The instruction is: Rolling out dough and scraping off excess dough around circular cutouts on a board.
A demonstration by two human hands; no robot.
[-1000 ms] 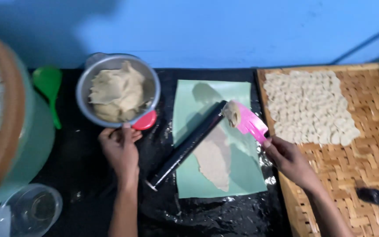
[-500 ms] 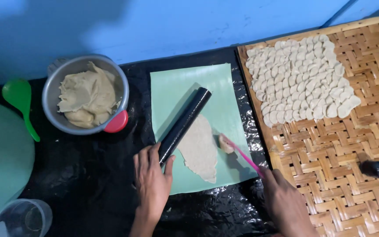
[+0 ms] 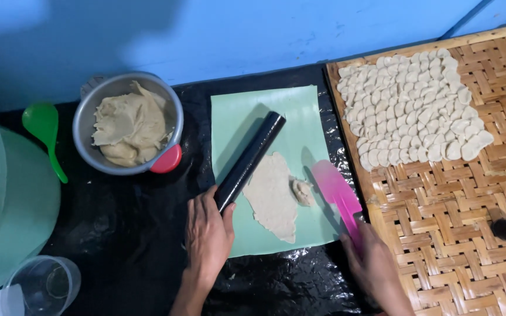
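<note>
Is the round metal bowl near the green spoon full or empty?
Partly full. The round metal bowl holds a heap of beige dough, with bare wall showing around it, beside the green spoon.

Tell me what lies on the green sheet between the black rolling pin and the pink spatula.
In the head view, a flattened piece of dough and a small dough lump lie between rolling pin and spatula.
</note>
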